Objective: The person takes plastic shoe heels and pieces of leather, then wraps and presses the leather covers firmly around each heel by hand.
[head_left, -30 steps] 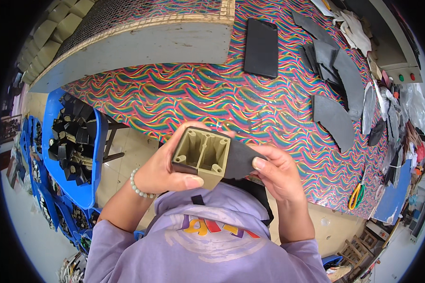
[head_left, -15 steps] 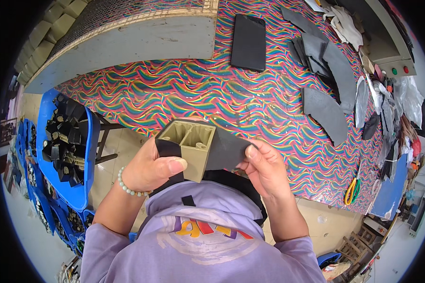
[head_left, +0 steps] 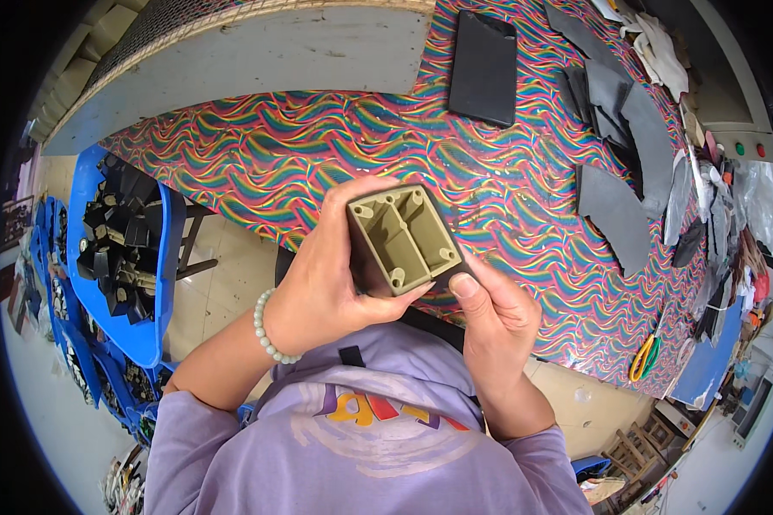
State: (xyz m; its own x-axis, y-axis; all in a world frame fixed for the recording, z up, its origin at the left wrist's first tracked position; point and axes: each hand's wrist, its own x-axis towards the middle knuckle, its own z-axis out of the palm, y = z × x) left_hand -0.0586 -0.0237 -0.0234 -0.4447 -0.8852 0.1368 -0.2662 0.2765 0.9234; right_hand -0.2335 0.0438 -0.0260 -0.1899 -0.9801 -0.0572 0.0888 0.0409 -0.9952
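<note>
A hollow, box-shaped olive plastic block (head_left: 406, 243) is held up in front of my body, its open side with inner ribs and round posts facing up. My left hand (head_left: 331, 266) grips it from the left, fingers behind it and thumb along the near edge. A thin black sheet (head_left: 465, 268) wraps around the block's sides. My right hand (head_left: 500, 318) pinches this sheet at the near right corner, thumb on top and fingers bent beneath. The sheet's far side is hidden by the block and my left hand.
On the patterned table (head_left: 301, 163) lie a black rectangular slab (head_left: 483, 73), several curved black pieces (head_left: 614, 215) and yellow-green scissors (head_left: 642, 356). A grey panel (head_left: 266, 69) stands at the far left. Beside the table, a blue bin (head_left: 167, 292) holds black-covered blocks.
The block has moved right and upward and turned, so its opening now faces me. The black sheet, stretched out to the right before, now lies close around the block. The right hand is nearer the block.
</note>
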